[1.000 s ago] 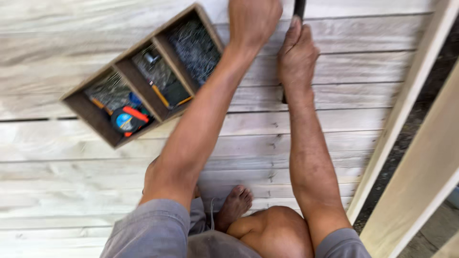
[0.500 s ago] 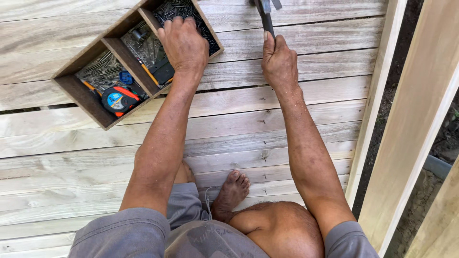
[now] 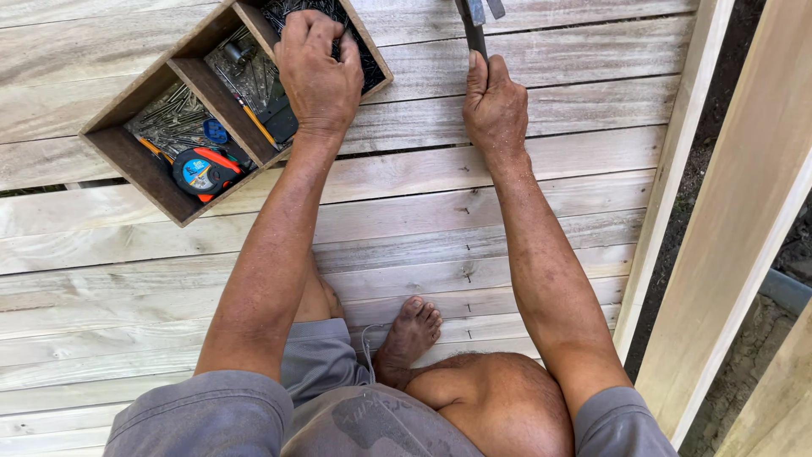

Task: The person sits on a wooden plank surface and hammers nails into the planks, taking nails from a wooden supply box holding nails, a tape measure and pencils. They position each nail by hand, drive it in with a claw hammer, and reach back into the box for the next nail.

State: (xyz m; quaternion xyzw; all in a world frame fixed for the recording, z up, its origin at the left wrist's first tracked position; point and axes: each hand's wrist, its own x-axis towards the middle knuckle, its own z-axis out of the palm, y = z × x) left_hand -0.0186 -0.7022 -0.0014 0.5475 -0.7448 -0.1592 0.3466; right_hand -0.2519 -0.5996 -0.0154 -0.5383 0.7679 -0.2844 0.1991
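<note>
Left hand (image 3: 317, 72) reaching into wooden box (image 3: 152, 173), grip curling on nails (image 3: 355, 38), right hand (image 3: 495, 106) gripping hammer (image 3: 474, 25), tape measure (image 3: 201, 172) sitting in 1 end compartment, plank deck (image 3: 524, 211) lying beneath.

My brown wooden box (image 3: 127, 156) holds grey nails (image 3: 173, 123) and an orange, blue and black tape measure (image 3: 203, 172); pale grey weathered planks (image 3: 406, 220) lie underneath; my shorts (image 3: 321, 415) are grey.

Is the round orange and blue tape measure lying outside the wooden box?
No, the round orange and blue tape measure lies inside the wooden box, in its near compartment.
</note>
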